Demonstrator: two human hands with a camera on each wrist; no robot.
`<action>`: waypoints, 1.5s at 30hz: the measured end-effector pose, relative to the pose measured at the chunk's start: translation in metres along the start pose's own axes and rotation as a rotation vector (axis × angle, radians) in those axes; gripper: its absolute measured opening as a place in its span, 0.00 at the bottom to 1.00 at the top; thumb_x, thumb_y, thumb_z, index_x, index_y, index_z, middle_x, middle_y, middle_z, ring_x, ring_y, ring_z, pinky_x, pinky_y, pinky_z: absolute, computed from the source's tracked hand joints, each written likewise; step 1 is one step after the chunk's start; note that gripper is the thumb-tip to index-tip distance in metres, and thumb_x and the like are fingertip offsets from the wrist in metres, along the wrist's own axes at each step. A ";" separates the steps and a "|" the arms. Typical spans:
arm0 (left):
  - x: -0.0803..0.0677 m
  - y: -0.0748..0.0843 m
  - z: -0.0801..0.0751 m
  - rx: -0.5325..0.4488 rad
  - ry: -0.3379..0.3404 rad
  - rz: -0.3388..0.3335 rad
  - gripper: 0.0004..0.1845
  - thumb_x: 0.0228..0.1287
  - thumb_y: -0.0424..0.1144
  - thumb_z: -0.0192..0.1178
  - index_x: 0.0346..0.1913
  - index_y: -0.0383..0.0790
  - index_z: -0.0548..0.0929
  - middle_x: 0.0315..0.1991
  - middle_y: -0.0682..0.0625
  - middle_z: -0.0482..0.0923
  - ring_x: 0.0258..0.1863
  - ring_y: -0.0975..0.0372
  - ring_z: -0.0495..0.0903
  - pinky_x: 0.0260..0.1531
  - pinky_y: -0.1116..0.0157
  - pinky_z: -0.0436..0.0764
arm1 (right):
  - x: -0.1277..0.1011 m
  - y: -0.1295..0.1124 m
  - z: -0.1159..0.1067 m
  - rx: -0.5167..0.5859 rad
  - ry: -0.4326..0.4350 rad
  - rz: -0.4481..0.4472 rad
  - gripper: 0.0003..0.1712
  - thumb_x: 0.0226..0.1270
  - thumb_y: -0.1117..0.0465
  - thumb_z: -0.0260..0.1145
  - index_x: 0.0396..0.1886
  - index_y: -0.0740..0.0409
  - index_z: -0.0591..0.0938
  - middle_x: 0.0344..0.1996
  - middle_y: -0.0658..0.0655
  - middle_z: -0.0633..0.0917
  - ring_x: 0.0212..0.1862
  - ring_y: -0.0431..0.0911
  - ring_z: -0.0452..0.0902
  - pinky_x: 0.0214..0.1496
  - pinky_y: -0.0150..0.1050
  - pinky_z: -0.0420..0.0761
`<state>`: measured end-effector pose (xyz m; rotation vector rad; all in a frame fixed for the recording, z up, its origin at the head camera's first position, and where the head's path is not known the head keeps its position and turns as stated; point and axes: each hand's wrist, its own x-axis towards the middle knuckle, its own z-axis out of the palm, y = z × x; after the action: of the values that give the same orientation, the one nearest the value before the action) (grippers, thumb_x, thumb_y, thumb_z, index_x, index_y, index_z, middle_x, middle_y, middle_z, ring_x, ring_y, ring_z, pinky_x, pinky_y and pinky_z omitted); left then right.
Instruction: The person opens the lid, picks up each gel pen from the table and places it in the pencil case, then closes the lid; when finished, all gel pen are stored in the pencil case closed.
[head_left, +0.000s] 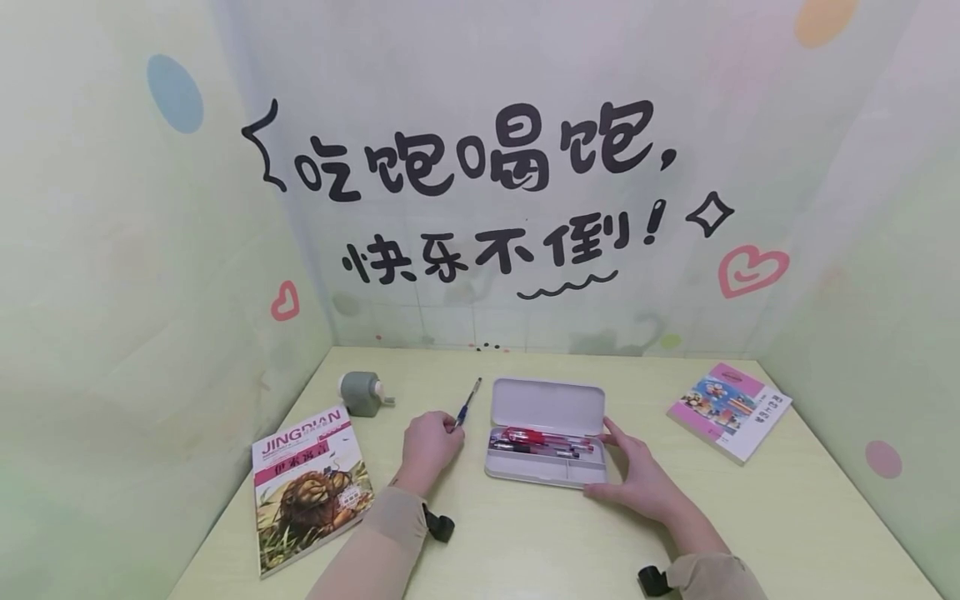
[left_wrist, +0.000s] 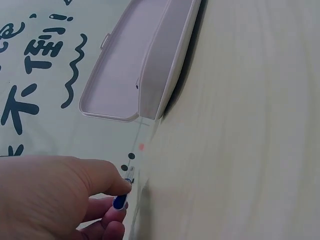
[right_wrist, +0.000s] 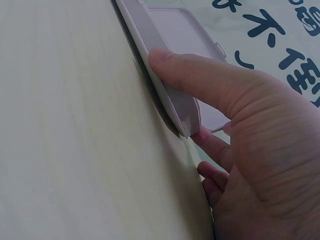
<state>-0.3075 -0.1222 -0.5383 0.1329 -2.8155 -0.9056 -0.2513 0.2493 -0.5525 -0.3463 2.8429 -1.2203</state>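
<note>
The left hand (head_left: 429,443) pinches the blue pen (head_left: 468,402) at its near end, between thumb and fingertips; the pen lies on the desk (head_left: 525,542), just left of the open case (head_left: 545,432). The right hand (head_left: 637,475) braces the case's right end, thumb along the front wall, fingers curled round the corner. 2 or more pens already lie inside. Advice: lift the pen level, clear the rim, then lay it parallel to the others while the case is held fast.
</note>
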 end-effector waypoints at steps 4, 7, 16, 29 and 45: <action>0.002 0.002 -0.001 -0.009 0.034 0.039 0.12 0.64 0.40 0.71 0.47 0.41 0.95 0.36 0.50 0.93 0.37 0.56 0.88 0.43 0.53 0.89 | 0.000 0.000 0.000 0.001 0.000 -0.004 0.78 0.53 0.41 0.88 0.91 0.61 0.51 0.80 0.66 0.75 0.84 0.75 0.56 0.82 0.81 0.53; 0.003 0.007 -0.004 -0.021 0.062 0.073 0.12 0.66 0.41 0.71 0.49 0.42 0.95 0.39 0.51 0.94 0.38 0.56 0.89 0.43 0.54 0.89 | -0.001 -0.001 0.000 0.005 0.001 -0.003 0.78 0.53 0.41 0.88 0.91 0.60 0.51 0.80 0.66 0.75 0.84 0.74 0.56 0.83 0.81 0.53; -0.006 0.027 -0.010 -0.029 0.120 0.192 0.14 0.73 0.45 0.70 0.56 0.47 0.93 0.48 0.49 0.91 0.45 0.55 0.89 0.46 0.55 0.88 | 0.000 0.001 0.000 0.005 0.007 -0.009 0.77 0.53 0.41 0.89 0.91 0.60 0.52 0.79 0.65 0.76 0.84 0.74 0.57 0.83 0.80 0.53; -0.014 0.044 -0.005 0.077 0.042 0.426 0.14 0.76 0.47 0.69 0.60 0.52 0.92 0.54 0.52 0.90 0.54 0.56 0.85 0.56 0.55 0.88 | 0.001 0.003 0.001 0.003 0.008 0.002 0.78 0.53 0.39 0.88 0.91 0.60 0.52 0.79 0.66 0.76 0.84 0.74 0.57 0.83 0.80 0.53; -0.014 0.058 0.006 0.279 -0.163 0.656 0.12 0.78 0.47 0.69 0.57 0.54 0.94 0.53 0.56 0.89 0.49 0.62 0.80 0.52 0.64 0.86 | 0.000 0.000 -0.001 -0.006 -0.002 -0.005 0.76 0.54 0.41 0.88 0.91 0.58 0.52 0.79 0.64 0.76 0.85 0.74 0.56 0.82 0.81 0.54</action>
<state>-0.2967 -0.0699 -0.5117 -0.8094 -2.8006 -0.3834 -0.2513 0.2502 -0.5519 -0.3542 2.8466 -1.2112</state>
